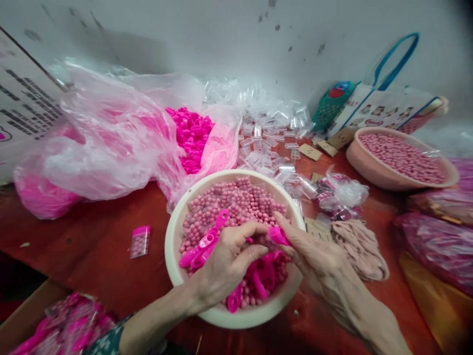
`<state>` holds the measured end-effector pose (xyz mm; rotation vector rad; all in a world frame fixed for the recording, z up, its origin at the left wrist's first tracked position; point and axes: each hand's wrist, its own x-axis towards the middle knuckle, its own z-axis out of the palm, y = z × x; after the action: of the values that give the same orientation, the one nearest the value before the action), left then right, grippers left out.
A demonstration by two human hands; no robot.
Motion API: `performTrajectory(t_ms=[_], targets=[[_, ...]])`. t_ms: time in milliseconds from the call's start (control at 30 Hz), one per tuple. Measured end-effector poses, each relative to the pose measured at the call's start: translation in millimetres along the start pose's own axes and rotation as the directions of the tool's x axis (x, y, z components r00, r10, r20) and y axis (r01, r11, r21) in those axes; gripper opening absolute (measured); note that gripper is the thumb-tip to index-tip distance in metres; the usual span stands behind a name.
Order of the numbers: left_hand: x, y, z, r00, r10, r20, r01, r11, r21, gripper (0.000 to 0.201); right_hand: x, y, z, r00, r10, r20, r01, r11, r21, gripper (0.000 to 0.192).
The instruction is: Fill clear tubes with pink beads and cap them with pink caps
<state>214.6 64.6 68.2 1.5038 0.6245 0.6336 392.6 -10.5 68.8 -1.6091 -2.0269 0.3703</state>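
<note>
Two bare hands meet over a round cream plastic basin (173,246) that sits at the middle of the near edge of a dark red table (99,256). The left hand (225,261) is clenched around a bundle of bright pink plastic scoop-shaped pieces (205,241), their handles fanning out to the left. The right hand (314,256) pinches one small pink plastic cap (278,235) between thumb and fingertips, just beside the left thumb. These pieces look light, stiff and smooth, likely slippery, so a pinch across the narrow handle seems the surest hold. The basin is heaped with small matte pink round beads (236,202), with more loose scoops (258,281) lying on them. On the table to the left of the basin lies a small clear packet of beads with a pink cap (140,241). Behind it, toward the far left corner, a crumpled translucent plastic bag (111,133) spills glossy pink parts (190,135). Along the far edge lies a pile of small clear plastic tubes (266,143). Toward the far right, a second pinkish basin of beads (401,159) stands, well apart from the hands. A wrinkled beige cloth glove (360,246) lies right of the near basin.
</note>
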Motion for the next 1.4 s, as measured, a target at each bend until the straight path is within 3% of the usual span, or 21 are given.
performTrajectory(t_ms=[367,533,667,867,1100,1267,1400], targets=[[-0.4,1.0,5.3,0.996,-0.012,0.09,0.012,1.0,-0.005,0.021,-9.1,-11.5,-9.5,0.995,0.1,-0.001,-0.1,0.993,-0.065,0.042],[3.7,2.2,2.2,0.998,0.034,0.054,-0.037,0.998,0.049,0.019,1.4,-12.8,-4.1,0.985,0.096,-0.141,-0.076,0.986,0.146,0.038],[3.6,0.3,-1.0,0.999,0.031,0.024,-0.031,1.0,0.001,0.019,5.8,-11.5,-1.6,0.987,0.039,-0.156,-0.004,0.975,0.222,0.042],[-0.5,-6.0,-0.2,0.998,-0.032,0.045,0.04,0.981,-0.19,0.018,-0.7,-10.5,3.6,0.989,-0.048,-0.138,0.053,0.998,0.03,0.041],[1.3,-8.0,0.2,0.997,-0.08,0.008,0.079,0.963,-0.257,0.017,2.2,-8.2,4.6,0.98,-0.177,-0.095,0.165,0.979,-0.124,0.037],[5.0,-5.9,-3.1,0.988,-0.154,-0.006,0.142,0.926,-0.351,0.018,17.3,-14.2,12.4,0.948,-0.254,-0.193,0.151,0.889,-0.432,0.057],[4.5,-3.3,-4.6,0.988,-0.149,-0.024,0.133,0.931,-0.339,0.013,26.7,-20.6,18.0,0.918,-0.296,-0.265,0.127,0.85,-0.511,0.041]])
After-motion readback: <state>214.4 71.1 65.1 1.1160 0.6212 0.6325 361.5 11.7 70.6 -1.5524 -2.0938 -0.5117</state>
